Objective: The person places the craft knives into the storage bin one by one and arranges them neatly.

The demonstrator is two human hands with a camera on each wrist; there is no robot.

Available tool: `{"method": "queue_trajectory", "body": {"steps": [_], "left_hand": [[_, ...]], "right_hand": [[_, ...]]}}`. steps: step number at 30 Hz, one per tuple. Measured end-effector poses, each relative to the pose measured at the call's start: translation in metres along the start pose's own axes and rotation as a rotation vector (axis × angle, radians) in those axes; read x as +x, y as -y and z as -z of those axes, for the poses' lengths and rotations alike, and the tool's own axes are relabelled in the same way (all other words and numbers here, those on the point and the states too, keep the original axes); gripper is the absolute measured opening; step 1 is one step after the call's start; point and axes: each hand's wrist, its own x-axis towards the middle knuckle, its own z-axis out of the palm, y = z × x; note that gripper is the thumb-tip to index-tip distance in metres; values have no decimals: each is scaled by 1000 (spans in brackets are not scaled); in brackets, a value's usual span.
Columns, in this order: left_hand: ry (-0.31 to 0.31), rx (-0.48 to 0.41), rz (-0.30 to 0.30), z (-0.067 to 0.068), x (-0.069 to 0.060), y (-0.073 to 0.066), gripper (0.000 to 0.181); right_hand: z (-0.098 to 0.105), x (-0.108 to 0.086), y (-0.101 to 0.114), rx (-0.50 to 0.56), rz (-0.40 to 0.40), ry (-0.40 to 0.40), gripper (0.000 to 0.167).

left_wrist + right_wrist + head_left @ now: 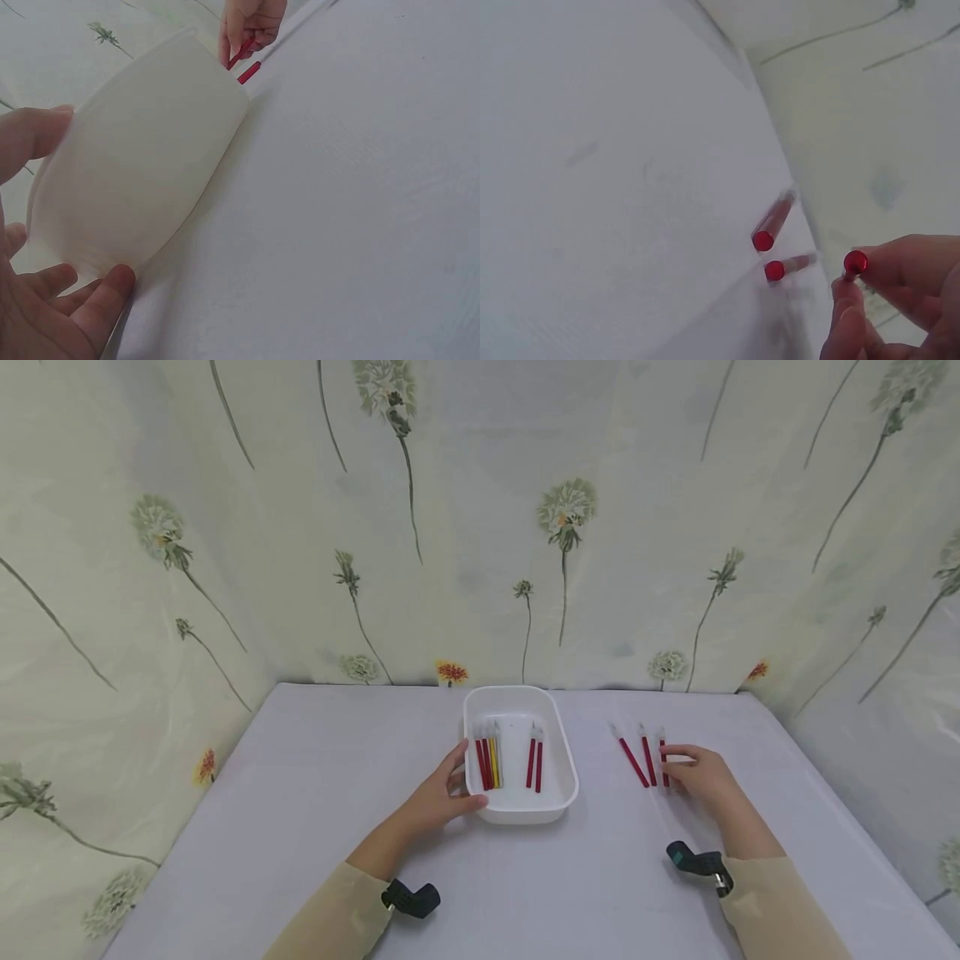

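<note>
A white plastic tray point(522, 817) stands on the table, and my left hand point(441, 797) grips its left wall near the front corner. Inside the tray's left half lies a row of red pens point(481, 764), a yellow pen point(492, 764) and a pale silvery pen point(500, 764). Two more red pens point(539, 767) lie in its right half. To the right of the tray, my right hand point(702, 777) pinches a red pen point(856, 262) between thumb and fingers, its round end facing the wrist camera. Beside it, two red pens point(633, 762) with whitish tips lie on the table.
A white cloth covers the table point(600, 885). Behind the far edge hangs a pale curtain point(480, 527) printed with dandelions, which also runs along both sides. Dark wrist cameras point(411, 899) sit on both forearms.
</note>
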Motion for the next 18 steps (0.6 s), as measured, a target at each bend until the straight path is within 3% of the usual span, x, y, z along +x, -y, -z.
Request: {"method": "queue_trajectory", "body": {"steps": [8, 18], "left_hand": [[-5, -2, -2, 0, 0, 0, 105], [-2, 4, 2, 0, 0, 1, 104]], "right_hand": [[2, -14, 14, 82, -15, 8, 51], [-1, -28, 32, 111, 26, 37, 51]]}}
